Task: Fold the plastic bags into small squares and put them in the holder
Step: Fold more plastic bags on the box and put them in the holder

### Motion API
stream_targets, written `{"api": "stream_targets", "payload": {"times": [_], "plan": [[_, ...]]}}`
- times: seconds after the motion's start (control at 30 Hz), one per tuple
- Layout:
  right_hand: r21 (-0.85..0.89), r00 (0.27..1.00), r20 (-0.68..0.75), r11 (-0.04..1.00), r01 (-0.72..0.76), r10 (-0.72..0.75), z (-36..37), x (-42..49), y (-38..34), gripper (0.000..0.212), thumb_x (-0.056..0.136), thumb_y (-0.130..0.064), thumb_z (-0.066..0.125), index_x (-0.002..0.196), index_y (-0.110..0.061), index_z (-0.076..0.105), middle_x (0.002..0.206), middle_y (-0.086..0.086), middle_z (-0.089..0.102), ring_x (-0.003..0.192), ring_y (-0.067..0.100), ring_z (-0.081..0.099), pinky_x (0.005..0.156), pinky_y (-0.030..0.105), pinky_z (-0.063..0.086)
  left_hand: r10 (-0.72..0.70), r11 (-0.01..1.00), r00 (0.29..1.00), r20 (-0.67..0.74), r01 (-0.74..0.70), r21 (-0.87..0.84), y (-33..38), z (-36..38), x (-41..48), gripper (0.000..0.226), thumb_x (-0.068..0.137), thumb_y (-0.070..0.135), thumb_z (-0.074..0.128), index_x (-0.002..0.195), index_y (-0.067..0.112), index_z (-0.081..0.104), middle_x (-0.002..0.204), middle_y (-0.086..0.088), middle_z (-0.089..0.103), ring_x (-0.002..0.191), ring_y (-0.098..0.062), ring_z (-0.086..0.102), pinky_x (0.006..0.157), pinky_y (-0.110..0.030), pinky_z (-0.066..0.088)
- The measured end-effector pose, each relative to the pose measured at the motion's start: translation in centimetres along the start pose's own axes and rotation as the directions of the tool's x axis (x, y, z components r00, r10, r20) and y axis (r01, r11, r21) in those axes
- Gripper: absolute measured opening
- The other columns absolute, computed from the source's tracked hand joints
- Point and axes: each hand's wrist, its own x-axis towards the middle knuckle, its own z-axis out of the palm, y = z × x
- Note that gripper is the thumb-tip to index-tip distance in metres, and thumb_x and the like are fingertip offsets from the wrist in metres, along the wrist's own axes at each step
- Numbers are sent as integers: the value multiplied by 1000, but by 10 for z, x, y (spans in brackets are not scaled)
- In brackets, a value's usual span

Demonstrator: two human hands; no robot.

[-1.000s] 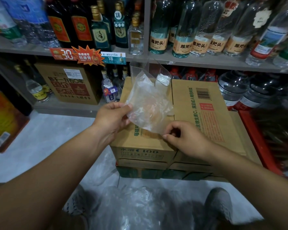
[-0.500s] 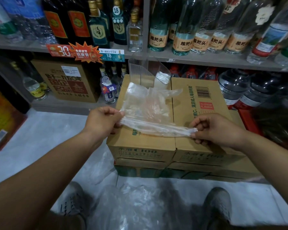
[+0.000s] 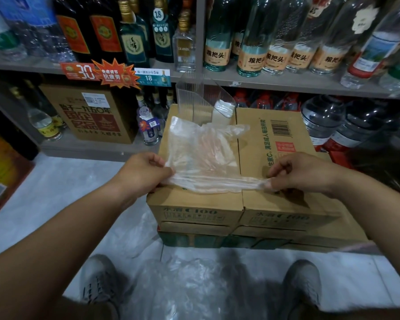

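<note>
On top of the cardboard boxes (image 3: pixel 286 204) in front of the bottle shelf (image 3: pixel 286 82), we see the left hand (image 3: pixel 146 174) pinching the left end of the plastic bag (image 3: pixel 206 155) between its thumb and curled fingers. The bag's near edge is drawn into a taut, gathered band that runs across both box tops to the right hand (image 3: pixel 303 172), which pinches the other end in the same way. The rest of the bag lies spread away from that band, toward the clear holder (image 3: pixel 194 98) standing at the far edge of the boxes, where a few folded bags (image 3: pixel 224 109) already sit. What has just changed is the spread. A second ago the bag hung crumpled in the air between two hands held close together; half a second ago the hands were parting and the bag was coming down. Now they are well apart and the bag is stretched to its width on the cardboard. We read this as the flattening step nearly done — folding has not begun on this bag, and it is far from a small square. More loose bags (image 3: pixel 185 285) lie on the floor (image 3: pixel 56 192) below the boxes, so we judge that plenty of work remains.
</note>
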Motion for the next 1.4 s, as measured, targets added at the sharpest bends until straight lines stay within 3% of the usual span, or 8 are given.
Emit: {"api": "stream_targets", "payload": {"times": [0.2, 0.33, 0.43, 0.6, 0.7, 0.9, 1.23, 1.4], "plan": [[411, 960, -275, 895, 175, -61, -2, 22, -22, 20, 95, -30, 68, 105, -13, 69, 100, 15, 72, 84, 26, 65, 73, 35, 53, -48, 994, 989, 139, 34, 104, 23, -5, -4, 49, 80, 43, 82, 116, 19, 60, 98, -6, 74, 92, -26, 72, 85, -47, 58], [467, 939, -339, 857, 218, -54, 4, 46, -40, 19, 99, -36, 63, 107, -20, 68, 109, 11, 71, 92, 29, 69, 79, 37, 55, -2, 1000, 996, 88, 2, -3, 28, -1, 10, 46, 85, 34, 80, 121, 16, 59, 93, -3, 74, 68, -8, 71, 56, -22, 51], [563, 952, -304, 799, 210, -36, 9, 60, -51, 19, 100, -37, 60, 106, -20, 66, 102, 13, 70, 83, 31, 69, 75, 41, 54, 29, 992, 998, -54, -36, -123, 26, 6, 27, 52, 88, 33, 77, 130, 15, 52, 99, 2, 68, 75, -9, 68, 54, -19, 49], [730, 971, -230, 671, 129, 62, 10, 82, -64, 21, 100, -39, 60, 110, -21, 59, 95, 11, 70, 79, 26, 68, 72, 38, 55, 80, 951, 978, -195, -133, -278, 26, 15, 49, 54, 91, 37, 75, 135, 13, 55, 100, 1, 70, 91, -12, 69, 85, -31, 56], [751, 981, -175, 656, 76, 86, 11, 91, -64, 23, 97, -33, 65, 109, -13, 62, 95, 12, 72, 82, 26, 69, 68, 34, 56, 117, 945, 975, -190, -168, -281, 28, 17, 59, 53, 83, 47, 74, 121, 11, 66, 102, -6, 75, 97, -21, 72, 98, -44, 55], [703, 987, -144, 709, 54, 68, 8, 94, -59, 14, 93, -13, 68, 105, -7, 69, 82, 7, 70, 72, 15, 64, 59, 25, 54, 177, 921, 972, -153, -218, -322, 30, 24, 66, 19, 98, 19, 66, 105, 2, 71, 97, -20, 75, 82, -22, 71, 82, -40, 59], [643, 923, -298, 766, 7, 243, -6, 74, -41, 4, 99, -5, 60, 97, -3, 63, 81, 13, 64, 55, 17, 65, 56, 31, 59, 70, 921, 980, -186, -135, -365, 15, 12, 71, 9, 97, 15, 68, 98, 10, 75, 76, -1, 76, 67, -12, 69, 75, -34, 59], [767, 964, -221, 637, 77, 149, -10, 69, -35, 7, 100, -3, 56, 99, -8, 61, 92, 15, 63, 64, 22, 68, 50, 26, 56, 63, 937, 982, -180, -121, -329, 8, 14, 71, 11, 97, 18, 68, 102, 10, 75, 87, -1, 75, 79, -14, 69, 85, -36, 59]]}}
